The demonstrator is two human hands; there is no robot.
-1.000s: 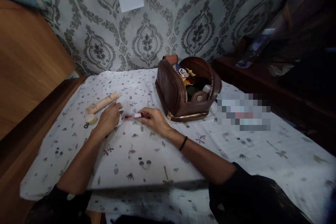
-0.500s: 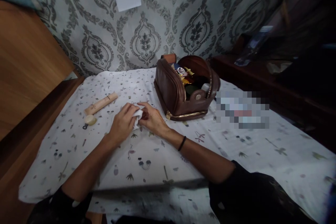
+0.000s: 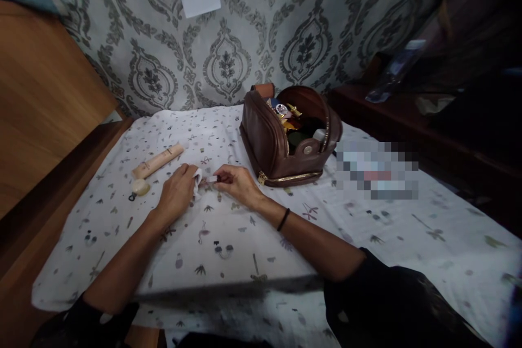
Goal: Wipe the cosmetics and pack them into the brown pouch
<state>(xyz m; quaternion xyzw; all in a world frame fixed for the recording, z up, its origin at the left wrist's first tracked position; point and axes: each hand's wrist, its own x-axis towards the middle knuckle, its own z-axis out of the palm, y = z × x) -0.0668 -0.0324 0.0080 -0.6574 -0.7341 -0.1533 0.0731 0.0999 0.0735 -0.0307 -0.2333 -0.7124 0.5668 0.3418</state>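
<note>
My left hand [image 3: 178, 190] is closed on a crumpled white cloth or tissue [image 3: 198, 180]. My right hand [image 3: 236, 186] pinches a small, slim object with a pale, shiny end [image 3: 212, 179]; its kind is too small to tell, and the fingers hide part of it. That pale end points toward the white cloth, with a narrow gap between the two hands. Beyond my left hand lies a beige squeeze tube [image 3: 158, 160]. A small rounded cream-coloured item [image 3: 141, 187] with a dark loop sits just in front of the tube.
A brown toiletry bag [image 3: 265, 136] stands unzipped right of my hands, with a watch and gold-coloured items inside. A blurred-out item [image 3: 375, 169] lies right of it on the patterned sheet [image 3: 253, 250]. A clear bottle [image 3: 395, 70] rests on the dark ledge; a wooden panel [image 3: 44, 98] borders the left.
My hands have drawn apart. The left moved left with the white cloth, and the small slim object now shows between them in my right fingers.
</note>
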